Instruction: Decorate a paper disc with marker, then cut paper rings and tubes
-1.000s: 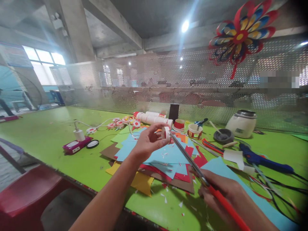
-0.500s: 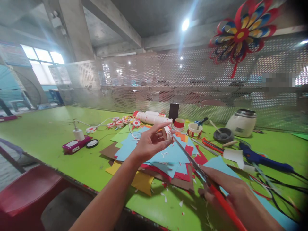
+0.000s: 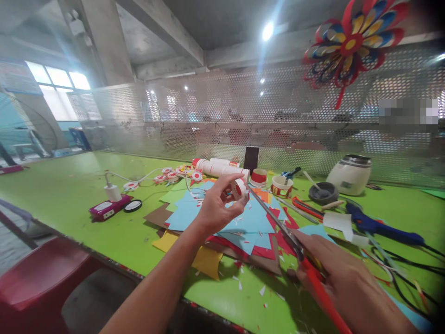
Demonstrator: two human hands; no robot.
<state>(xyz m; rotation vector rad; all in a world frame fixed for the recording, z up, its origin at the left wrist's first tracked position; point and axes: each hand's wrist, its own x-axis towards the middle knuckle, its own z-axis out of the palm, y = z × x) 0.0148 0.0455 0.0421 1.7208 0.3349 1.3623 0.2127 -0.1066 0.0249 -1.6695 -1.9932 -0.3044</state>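
Note:
My left hand (image 3: 222, 204) pinches a small white paper ring with red inside (image 3: 239, 189) between thumb and fingers, above a stack of coloured paper. Wrapped around the red handles of a pair of scissors (image 3: 295, 243) is my right hand (image 3: 340, 269). The long blades point up and left, and their tips meet the right edge of the ring. Whether the tips are cutting into it I cannot make out. Under both hands lie blue paper sheets (image 3: 194, 215), with red, brown and yellow ones around them and small white and red clippings on top.
Behind stand paper cups (image 3: 282, 185), a stacked row of cups (image 3: 222, 169) and a dark upright block (image 3: 251, 159). At right are a blue glue gun (image 3: 385, 227), a grey bowl (image 3: 323, 194) and a white jar (image 3: 349, 175). A purple power strip (image 3: 109, 208) sits left.
The paper ring has turned in my left hand, so more of its red inside shows. My right hand has shifted slightly with the scissors, whose tips stay by the ring.

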